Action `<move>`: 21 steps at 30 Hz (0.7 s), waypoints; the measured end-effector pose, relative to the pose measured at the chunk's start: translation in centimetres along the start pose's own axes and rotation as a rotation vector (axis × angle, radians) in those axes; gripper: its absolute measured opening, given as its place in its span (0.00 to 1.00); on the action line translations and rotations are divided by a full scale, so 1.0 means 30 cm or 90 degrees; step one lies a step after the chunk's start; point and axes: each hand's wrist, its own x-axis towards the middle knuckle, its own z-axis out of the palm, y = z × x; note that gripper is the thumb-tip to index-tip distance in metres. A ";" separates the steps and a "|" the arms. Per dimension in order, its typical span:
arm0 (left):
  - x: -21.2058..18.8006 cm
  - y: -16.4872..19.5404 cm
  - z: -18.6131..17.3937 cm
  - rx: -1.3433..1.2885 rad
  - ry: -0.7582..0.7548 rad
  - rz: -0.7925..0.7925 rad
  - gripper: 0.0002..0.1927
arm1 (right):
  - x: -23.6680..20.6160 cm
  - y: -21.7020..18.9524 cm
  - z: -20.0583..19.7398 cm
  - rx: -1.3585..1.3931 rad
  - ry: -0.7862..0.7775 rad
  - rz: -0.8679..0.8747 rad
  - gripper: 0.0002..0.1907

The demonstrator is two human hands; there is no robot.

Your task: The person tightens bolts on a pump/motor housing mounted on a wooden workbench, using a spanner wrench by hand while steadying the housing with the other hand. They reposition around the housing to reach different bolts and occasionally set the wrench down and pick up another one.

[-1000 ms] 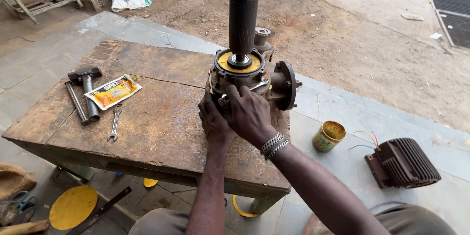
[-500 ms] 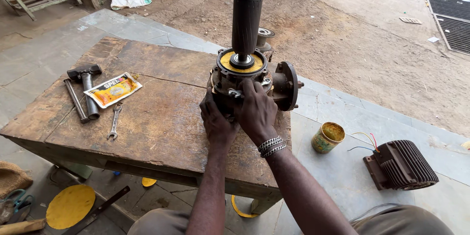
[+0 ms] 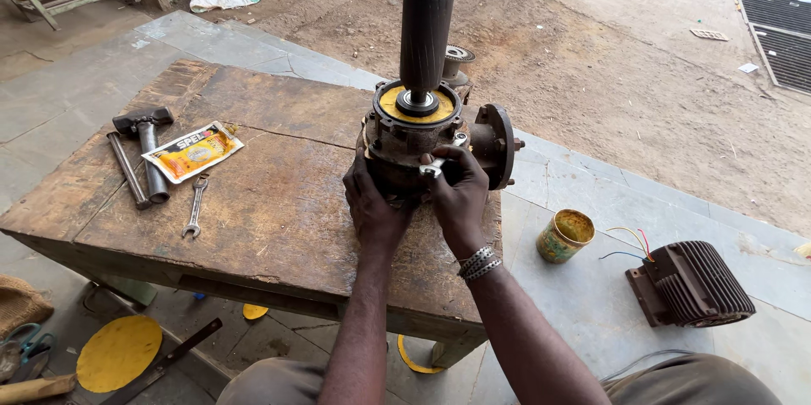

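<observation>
A rusty pump housing (image 3: 405, 139) stands on a worn wooden table (image 3: 253, 202), with a dark rotor shaft (image 3: 425, 33) rising upright from its yellow top ring. My left hand (image 3: 374, 202) grips the housing's near left side. My right hand (image 3: 460, 194), with metal bangles at the wrist, holds a small silver spanner (image 3: 435, 167) against the housing's front. A round flange (image 3: 498, 145) sticks out on the housing's right.
On the table's left lie a hammer (image 3: 145, 147), a steel rod (image 3: 127, 170), a yellow sachet (image 3: 193, 152) and a small spanner (image 3: 195, 209). A dirty tin (image 3: 564, 236) and a finned motor casing (image 3: 694, 284) with loose wires sit on the floor at the right.
My hands have stayed on the housing; the right hand shifted slightly and the spanner now shows at the housing's front. The view has moved a little closer.
</observation>
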 end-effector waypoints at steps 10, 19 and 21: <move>0.003 0.009 0.007 -0.019 0.013 0.024 0.62 | -0.002 0.005 0.029 0.364 0.099 0.317 0.09; 0.001 0.009 0.020 0.007 0.009 0.028 0.63 | 0.060 -0.010 0.046 0.027 0.107 -0.043 0.13; -0.003 0.000 0.023 0.010 0.002 0.027 0.65 | 0.077 -0.031 0.008 0.049 0.039 0.072 0.27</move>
